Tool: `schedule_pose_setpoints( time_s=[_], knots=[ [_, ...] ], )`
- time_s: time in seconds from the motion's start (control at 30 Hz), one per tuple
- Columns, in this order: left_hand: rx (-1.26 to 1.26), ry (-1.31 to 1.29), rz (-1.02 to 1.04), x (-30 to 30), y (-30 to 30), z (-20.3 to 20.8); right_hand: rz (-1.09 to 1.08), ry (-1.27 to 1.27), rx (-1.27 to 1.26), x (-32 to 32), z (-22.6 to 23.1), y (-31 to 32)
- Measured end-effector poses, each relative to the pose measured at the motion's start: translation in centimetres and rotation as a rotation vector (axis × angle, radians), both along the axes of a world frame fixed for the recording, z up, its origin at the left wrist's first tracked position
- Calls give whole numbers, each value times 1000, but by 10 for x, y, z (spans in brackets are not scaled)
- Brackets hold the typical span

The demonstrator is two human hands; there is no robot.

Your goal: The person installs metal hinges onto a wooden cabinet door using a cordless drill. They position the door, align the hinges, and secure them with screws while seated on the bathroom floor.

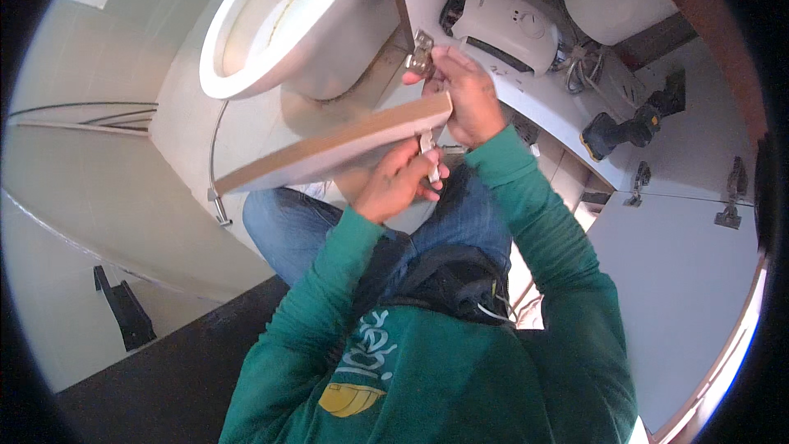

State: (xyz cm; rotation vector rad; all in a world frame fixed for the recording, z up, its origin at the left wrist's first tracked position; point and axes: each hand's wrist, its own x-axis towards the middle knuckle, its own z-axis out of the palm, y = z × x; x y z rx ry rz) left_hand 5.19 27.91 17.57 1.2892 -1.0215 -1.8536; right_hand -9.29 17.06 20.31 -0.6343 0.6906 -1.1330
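A white cabinet door [337,140] with a brown edge band stands tilted on edge across my lap, reaching to the left. My left hand [394,185] is closed, its fingers pinching a metal cabinet hinge [428,148] against the door's near face, by its right end. At that same end, my right hand [470,99] curls past the door's edge. Its fingers are closed on a second metal hinge [420,53], which sticks out beyond the far side. Whether this hinge is fixed to the door is hidden.
A toilet [337,57] stands ahead on the left. In the open cabinet at right lie a white appliance [518,29], coiled cable [582,72] and a cordless drill [620,131]. An open door [657,279] hangs on hinges at the right. A hose [215,148] runs down at left.
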Motion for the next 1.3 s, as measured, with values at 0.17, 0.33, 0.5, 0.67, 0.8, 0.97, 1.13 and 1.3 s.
schedule_pose_setpoints(
  time_s=[0.17,0.33,0.5,0.67,0.8,0.97,1.13,1.3],
  knots=[
    [1,-151,1,-3,-13,6,249,231,-433,-21,56,-18],
    [-351,-380,106,-6,0,-4,558,107,-491,-5,69,-15],
    [-331,-364,7,13,16,5,686,154,-478,-5,71,-5],
    [-266,-246,-135,33,52,18,684,253,-711,12,70,17],
    [-212,-179,-68,53,74,28,931,126,-691,53,93,36],
    [-227,-147,-18,63,64,46,824,140,-914,112,124,-3],
    [-213,-104,-55,64,77,42,811,778,-937,153,170,-19],
    [-360,-234,-41,65,73,26,868,901,-1468,165,163,20]
  ],
)
